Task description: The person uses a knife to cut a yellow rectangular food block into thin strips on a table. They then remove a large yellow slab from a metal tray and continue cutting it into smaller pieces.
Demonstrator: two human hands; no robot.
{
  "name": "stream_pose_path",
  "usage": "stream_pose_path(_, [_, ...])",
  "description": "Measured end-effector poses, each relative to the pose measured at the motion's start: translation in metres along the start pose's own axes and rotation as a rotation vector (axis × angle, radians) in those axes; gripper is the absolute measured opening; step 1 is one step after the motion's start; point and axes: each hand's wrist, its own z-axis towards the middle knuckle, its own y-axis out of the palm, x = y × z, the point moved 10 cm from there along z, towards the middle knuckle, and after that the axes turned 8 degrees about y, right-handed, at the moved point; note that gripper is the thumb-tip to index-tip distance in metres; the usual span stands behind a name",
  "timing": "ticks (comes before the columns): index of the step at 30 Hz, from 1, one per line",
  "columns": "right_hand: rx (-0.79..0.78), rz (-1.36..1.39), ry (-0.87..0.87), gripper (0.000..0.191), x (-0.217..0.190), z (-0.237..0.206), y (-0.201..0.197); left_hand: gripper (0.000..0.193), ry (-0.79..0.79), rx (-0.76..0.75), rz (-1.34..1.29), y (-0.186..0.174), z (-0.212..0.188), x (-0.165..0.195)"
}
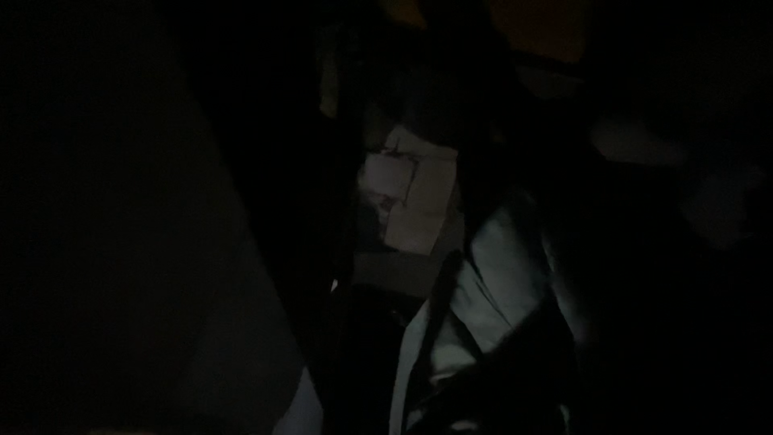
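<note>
Looking down through the head camera, the view is almost wholly dark, and neither the left hand nor the right hand can be made out with any certainty; how far either is open, and whether either holds anything, cannot be told. The clearest item is a pale, glossy fabric or sheet (491,298), which runs as a long band from the bottom edge of the view, right of centre, upward toward the middle. Its long axis is steeply inclined, leaning slightly to the right at its upper end. A dark narrow strip (435,322), possibly a strap or a fold, crosses the band lengthwise; which it is cannot be told. Just above the band's upper end lies a cluster of pale, crumpled, paper-like pieces (411,193), touching or overlapping one another. To the left, a broad dim grey surface (233,354) slopes from the upper left toward the bottom centre; its kind cannot be determined. A faint orange patch (539,24) shows at the top edge. Because no hand is distinguishable, the bearing of the pale band from either hand, and which hand lies nearer to it, cannot be stated.
</note>
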Motion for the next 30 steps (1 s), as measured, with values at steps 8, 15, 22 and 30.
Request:
stream_pose_path(8, [-0.094, 0.027, -0.021, 0.048, 0.027, -0.151, -0.088, 0.085, 0.118, 0.166, -0.075, -0.059, -0.015, 0.003])
stream_pose_path(15, [0.198, -0.076, -0.224, 0.056, 0.069, -0.490, -0.151, 0.089, 0.463, 0.218, -0.435, -0.105, -0.059, 0.051])
stream_pose_path(22, [0.359, -0.079, -0.244, 0.048, 0.071, -0.723, -0.160, 0.104, 0.751, 0.016, -0.981, -0.177, -0.310, 0.043])
stream_pose_path(30, [0.576, -0.501, -1.345, 0.030, -0.166, -0.917, -0.084, 0.055, 0.606, 0.616, -0.729, -0.308, -0.459, -0.143])
